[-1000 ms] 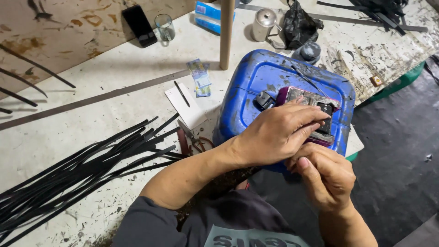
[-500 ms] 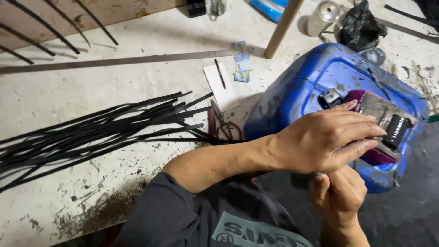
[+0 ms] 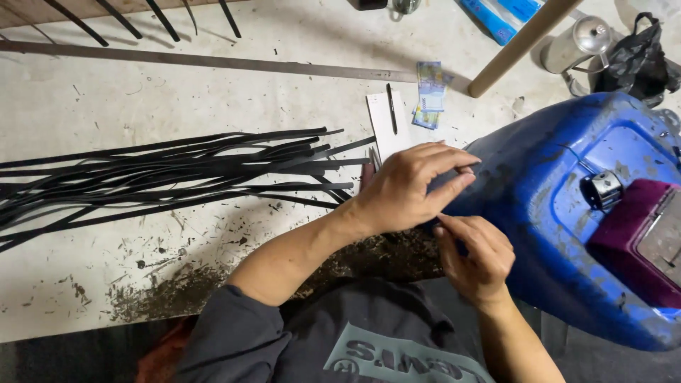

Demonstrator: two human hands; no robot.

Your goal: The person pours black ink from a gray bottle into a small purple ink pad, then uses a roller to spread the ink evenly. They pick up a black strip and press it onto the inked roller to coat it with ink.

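My left hand (image 3: 411, 188) lies curled against the left side of a big blue plastic container (image 3: 553, 177), thumb and fingers pinched together. Just below it, my right hand (image 3: 477, 254) is closed too, its forefinger pointing up at the left hand's fingertips. Something small and dark shows between the two hands, and I cannot tell what it is or which hand has it. On top of the container rest a maroon device (image 3: 628, 227) and a metal cap (image 3: 605, 189).
A bundle of long black strips (image 3: 177, 170) spreads over the dusty workbench at the left. White paper (image 3: 383, 131) with a black pen (image 3: 391, 108), banknotes (image 3: 429, 92), a wooden stick (image 3: 518, 46), a metal flask (image 3: 578, 42), a black bag (image 3: 638, 60) and a long metal bar (image 3: 213, 62) lie behind.
Both hands have left the maroon device on top of the container and come down to its left side. The view has swung left and closer.
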